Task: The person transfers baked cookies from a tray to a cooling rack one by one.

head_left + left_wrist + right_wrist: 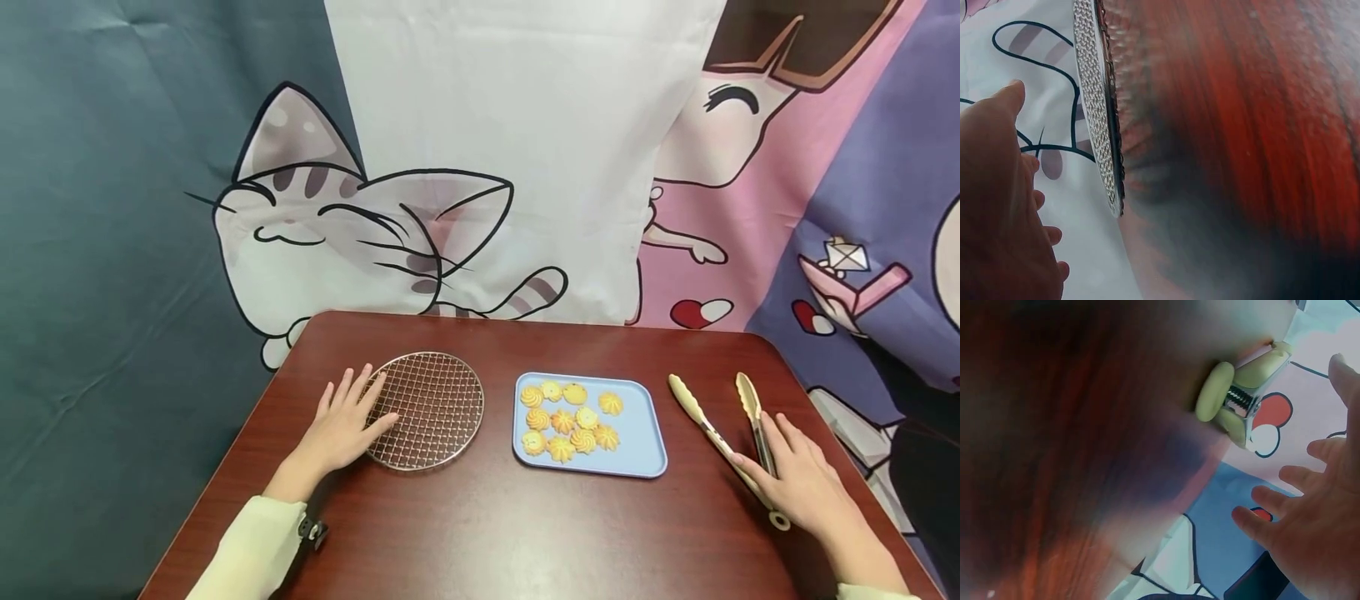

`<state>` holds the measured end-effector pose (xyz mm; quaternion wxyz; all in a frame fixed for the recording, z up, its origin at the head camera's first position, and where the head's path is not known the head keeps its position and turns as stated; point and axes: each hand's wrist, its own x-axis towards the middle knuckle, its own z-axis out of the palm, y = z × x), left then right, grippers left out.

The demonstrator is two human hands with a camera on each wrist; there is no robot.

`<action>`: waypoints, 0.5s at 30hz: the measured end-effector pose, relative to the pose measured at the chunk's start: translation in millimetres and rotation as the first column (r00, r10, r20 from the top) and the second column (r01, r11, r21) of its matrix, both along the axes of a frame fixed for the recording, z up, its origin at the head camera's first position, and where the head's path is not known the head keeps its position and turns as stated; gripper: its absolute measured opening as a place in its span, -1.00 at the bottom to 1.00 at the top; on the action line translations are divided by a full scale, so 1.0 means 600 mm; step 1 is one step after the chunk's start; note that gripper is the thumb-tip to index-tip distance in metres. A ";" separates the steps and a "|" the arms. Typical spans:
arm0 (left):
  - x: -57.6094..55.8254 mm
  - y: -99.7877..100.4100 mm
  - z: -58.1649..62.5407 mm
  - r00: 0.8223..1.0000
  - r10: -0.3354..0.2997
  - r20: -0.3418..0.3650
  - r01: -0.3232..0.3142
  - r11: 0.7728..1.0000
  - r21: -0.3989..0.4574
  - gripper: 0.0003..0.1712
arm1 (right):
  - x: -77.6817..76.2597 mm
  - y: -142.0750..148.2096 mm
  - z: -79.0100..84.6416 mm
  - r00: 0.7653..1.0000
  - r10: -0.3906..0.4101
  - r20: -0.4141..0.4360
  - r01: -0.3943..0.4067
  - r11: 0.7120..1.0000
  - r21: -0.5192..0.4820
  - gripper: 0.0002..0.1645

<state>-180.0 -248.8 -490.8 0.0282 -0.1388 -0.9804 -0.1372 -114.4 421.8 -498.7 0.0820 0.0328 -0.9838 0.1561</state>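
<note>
On the left of the table a round wire rack (435, 408) lies flat, its mesh seen edge-on in the left wrist view. My left hand (343, 427) is spread over the rack's left edge, fingers straight and holding nothing. At the right, a pair of tongs (708, 429) with cream tips lies with its arms apart and a ring at the near end. My right hand (806, 479) hovers over the tongs' right arm, fingers extended. In the right wrist view that hand (1310, 512) shows apart from the tongs' cream end (1229, 394).
Between the hands sits a light blue tray (637, 442) with several swirled cookies (562, 421) grouped on its left side. The dark red wooden table (480, 533) ends at a cartoon-printed cloth (480, 100) behind it.
</note>
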 end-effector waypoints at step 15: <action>0.004 -0.028 -0.022 0.999 0.026 0.032 -0.026 0.999 0.021 -0.07 | 0.013 0.012 -0.014 0.994 -0.037 0.103 0.037 0.999 -0.001 0.12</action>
